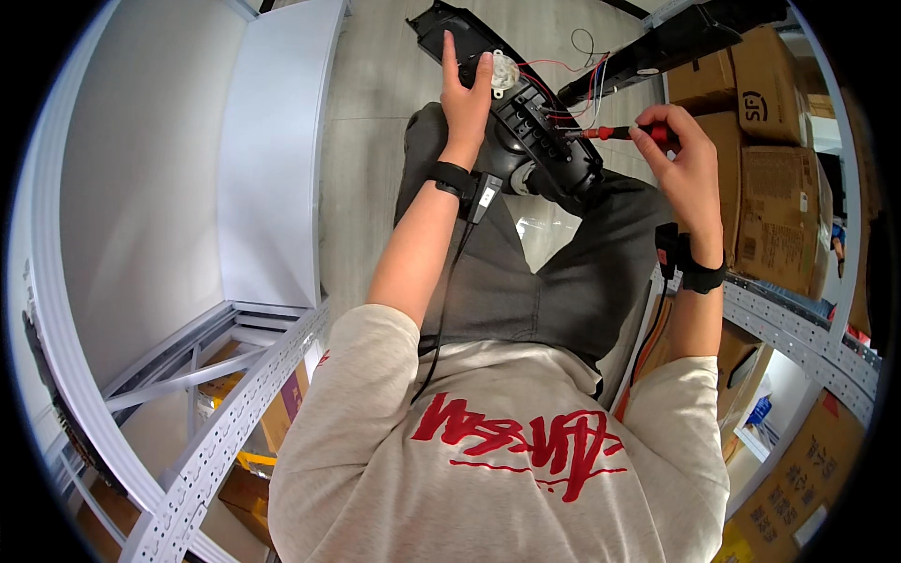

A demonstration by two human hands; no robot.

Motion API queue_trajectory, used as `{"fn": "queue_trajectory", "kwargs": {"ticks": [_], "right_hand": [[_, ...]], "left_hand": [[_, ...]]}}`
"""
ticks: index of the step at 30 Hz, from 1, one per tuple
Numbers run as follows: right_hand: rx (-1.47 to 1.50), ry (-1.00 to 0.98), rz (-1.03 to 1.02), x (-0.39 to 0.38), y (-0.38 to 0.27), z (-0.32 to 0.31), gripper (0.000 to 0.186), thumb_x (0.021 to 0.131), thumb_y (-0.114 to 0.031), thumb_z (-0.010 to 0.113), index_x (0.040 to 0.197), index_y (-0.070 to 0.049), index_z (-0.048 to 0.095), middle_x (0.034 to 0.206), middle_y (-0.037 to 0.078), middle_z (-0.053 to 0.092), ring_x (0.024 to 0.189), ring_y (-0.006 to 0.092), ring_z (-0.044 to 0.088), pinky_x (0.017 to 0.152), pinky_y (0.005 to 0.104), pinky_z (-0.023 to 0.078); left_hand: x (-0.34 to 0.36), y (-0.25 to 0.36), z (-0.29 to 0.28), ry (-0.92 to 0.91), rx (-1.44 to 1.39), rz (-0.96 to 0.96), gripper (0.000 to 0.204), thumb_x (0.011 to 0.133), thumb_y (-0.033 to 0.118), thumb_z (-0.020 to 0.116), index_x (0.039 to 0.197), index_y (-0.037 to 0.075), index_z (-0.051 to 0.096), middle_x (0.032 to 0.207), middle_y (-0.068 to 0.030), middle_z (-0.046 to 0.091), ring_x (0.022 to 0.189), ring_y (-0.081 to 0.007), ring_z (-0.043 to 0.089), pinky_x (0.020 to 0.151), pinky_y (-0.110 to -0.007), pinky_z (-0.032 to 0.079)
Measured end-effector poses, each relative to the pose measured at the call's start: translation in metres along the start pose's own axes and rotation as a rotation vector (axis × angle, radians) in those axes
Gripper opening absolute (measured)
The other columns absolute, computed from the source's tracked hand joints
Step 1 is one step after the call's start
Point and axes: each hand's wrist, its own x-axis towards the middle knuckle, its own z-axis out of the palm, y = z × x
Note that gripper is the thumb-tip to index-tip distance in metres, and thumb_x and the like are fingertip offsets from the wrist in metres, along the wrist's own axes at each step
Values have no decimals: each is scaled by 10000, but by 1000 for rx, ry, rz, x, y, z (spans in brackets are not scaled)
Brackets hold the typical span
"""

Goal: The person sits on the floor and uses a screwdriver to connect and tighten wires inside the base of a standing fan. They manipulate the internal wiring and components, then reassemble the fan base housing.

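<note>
Gripping a red-and-black screwdriver (pixel 606 133) with the right hand (pixel 678 155), fingers and thumb closed on its handle, shaft pointed across at the black housing (pixel 574 165). Resting the left hand (pixel 465 105) on the far part of that housing, index finger outstretched, thumb just beside a round translucent part (pixel 504 73); cannot tell about any clasp underneath, with the remaining fingers hidden. Housing laid slantwise over the lap, near end by the right knee (pixel 633 199), far end out beyond the left knee, above the floor (pixel 366 141).

Apparently steadied by legs and left hand alone, so liable to tip or twist under a hard push, with a skid of the screwdriver's tip as the result. Too small to tell the tip's seating; with a poor one, likely to chew a screw head or gouge plastic. Also at risk: red wires (pixel 554 64) and a white wire (pixel 602 86), strung loosely toward a second black housing (pixel 671 47). Easily snagged by the shaft, or torn at the ends by any shift between both housings.
</note>
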Motion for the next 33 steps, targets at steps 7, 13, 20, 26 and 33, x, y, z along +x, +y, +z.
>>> {"fn": "queue_trajectory", "kwargs": {"ticks": [7,13,20,26,33], "right_hand": [[-114,25,-28,-8,13,5,120,856,-68,715,949,-19,657,867,111,629,719,233,623,673,311,505],[-132,38,-25,-11,22,10,124,857,-71,716,954,-21,657,882,122,634,734,245,639,670,328,510],[-135,27,-21,-13,20,13,126,856,-74,717,950,-18,655,877,127,628,734,253,634,669,330,507],[-145,16,0,-13,19,15,126,855,-73,716,943,-14,649,874,131,626,742,263,633,676,340,504],[-175,18,-6,-13,18,13,128,857,-73,714,949,-14,647,878,133,630,743,275,635,680,347,507]], "left_hand": [[3,2,-3,48,-103,6,885,916,219,748,1596,92,196,1615,-152,238,1445,-253,301,1165,-353,281],[3,1,-4,56,-100,6,891,910,206,750,1595,86,193,1618,-151,234,1455,-261,285,1175,-362,270],[4,-4,-3,55,-97,24,890,910,211,751,1593,79,198,1615,-160,235,1456,-260,283,1173,-362,270],[4,-6,-4,43,-87,19,894,911,223,754,1594,78,196,1608,-168,241,1446,-254,297,1162,-360,288],[5,-9,-5,43,-81,27,896,916,226,748,1596,79,184,1605,-169,246,1445,-255,300,1166,-352,279]]}}
